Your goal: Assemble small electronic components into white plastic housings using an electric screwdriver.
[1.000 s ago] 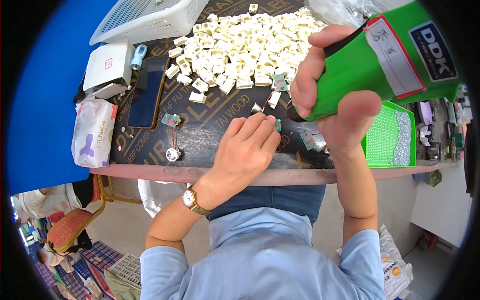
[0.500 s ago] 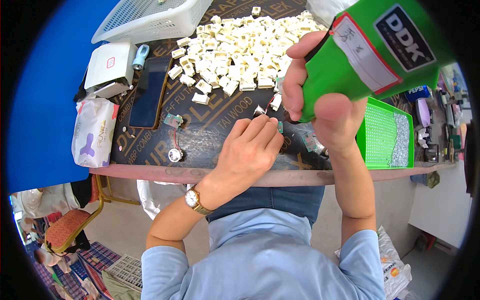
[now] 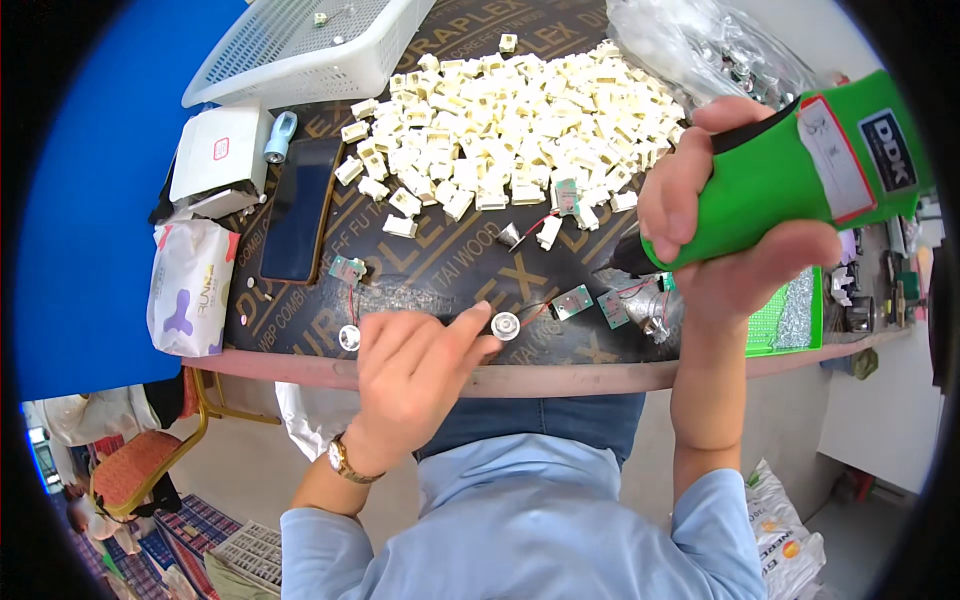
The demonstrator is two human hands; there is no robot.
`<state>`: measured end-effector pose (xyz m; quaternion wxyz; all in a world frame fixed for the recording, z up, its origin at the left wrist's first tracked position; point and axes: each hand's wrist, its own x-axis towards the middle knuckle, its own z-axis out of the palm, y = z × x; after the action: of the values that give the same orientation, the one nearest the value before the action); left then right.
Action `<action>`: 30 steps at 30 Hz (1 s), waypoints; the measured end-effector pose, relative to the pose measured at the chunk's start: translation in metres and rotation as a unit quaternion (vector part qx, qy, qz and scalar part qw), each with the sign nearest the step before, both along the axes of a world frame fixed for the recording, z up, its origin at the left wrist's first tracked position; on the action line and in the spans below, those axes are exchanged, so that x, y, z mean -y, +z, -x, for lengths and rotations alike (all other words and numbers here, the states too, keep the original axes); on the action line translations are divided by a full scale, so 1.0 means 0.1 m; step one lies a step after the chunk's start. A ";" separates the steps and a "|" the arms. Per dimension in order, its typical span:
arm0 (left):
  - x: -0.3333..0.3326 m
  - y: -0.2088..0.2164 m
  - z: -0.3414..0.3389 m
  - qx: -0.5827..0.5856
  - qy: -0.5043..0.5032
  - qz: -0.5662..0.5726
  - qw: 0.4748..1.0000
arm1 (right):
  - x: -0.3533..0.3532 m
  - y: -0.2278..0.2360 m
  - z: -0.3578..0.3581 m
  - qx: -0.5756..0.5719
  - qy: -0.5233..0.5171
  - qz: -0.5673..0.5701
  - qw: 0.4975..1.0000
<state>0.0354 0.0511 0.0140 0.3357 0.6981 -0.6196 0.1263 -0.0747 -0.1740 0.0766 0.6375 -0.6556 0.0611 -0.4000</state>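
My right hand point(image 3: 715, 215) grips a green electric screwdriver point(image 3: 770, 190), its dark tip pointing down and left above the table. My left hand point(image 3: 415, 365) is at the table's near edge, index finger and thumb apart with nothing between them. Just right of those fingertips lies a small round lamp reflector point(image 3: 505, 326), wired to a green circuit board point(image 3: 573, 302). Another reflector point(image 3: 349, 337) sits by the left hand's knuckles, wired to its own board point(image 3: 347, 269). Under the screwdriver are a further board point(image 3: 613, 308) and a shiny reflector point(image 3: 650, 322).
Many cream plastic housings point(image 3: 500, 130) are heaped at the back. A white basket point(image 3: 300, 75), white box point(image 3: 220, 150), light-blue torch point(image 3: 281, 137), phone point(image 3: 300, 212) and tissue pack point(image 3: 190, 290) stand left. A green tray point(image 3: 818, 325) and clear plastic bag point(image 3: 700, 45) are at right.
My left hand has drawn back to the left and nearer, uncovering a reflector and its board. My right hand has moved the screwdriver right and lower.
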 end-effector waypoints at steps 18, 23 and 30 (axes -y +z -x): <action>0.50 -0.11 0.32 0.038 -0.028 -0.034 0.998 | -0.13 -0.07 0.06 -0.004 0.005 0.047 0.999; 0.48 -0.16 0.29 0.026 0.016 -0.002 1.000 | -0.14 -0.08 0.04 0.001 0.011 0.034 0.999; 0.51 -0.20 0.39 0.018 0.035 -0.065 0.997 | -0.14 -0.08 0.02 -0.007 0.004 0.022 1.000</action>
<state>-0.0038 -0.0003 -0.0064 0.2739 0.7374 -0.6076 0.1097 -0.0767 -0.1600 0.0683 0.6238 -0.6729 0.0541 -0.3939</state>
